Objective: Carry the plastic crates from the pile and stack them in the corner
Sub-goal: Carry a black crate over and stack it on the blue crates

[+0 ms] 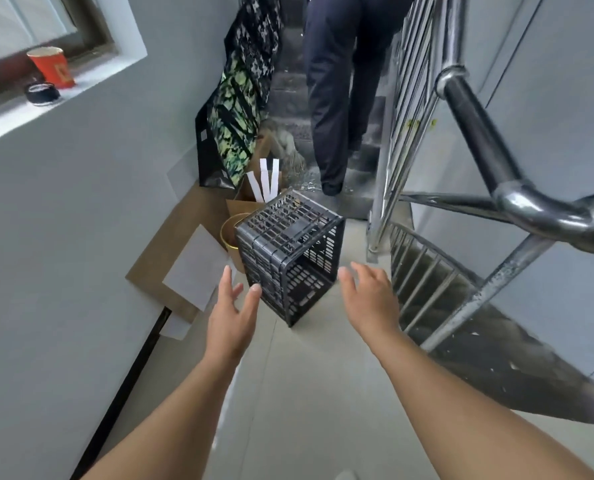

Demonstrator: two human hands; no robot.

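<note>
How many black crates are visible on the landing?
1 for certain: the black crate stands on its side on the floor, between the open left hand and right hand. Ridges along its left wall may be more crates nested inside; cannot tell.

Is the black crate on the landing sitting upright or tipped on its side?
Tipped on its side: the black crate has its open mouth facing sideways, its gridded base turned away.

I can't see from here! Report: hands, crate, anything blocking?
Both hands open, left hand and right hand flanking black crate. Crate on floor, ungripped. Person's legs on stairs beyond.
</note>
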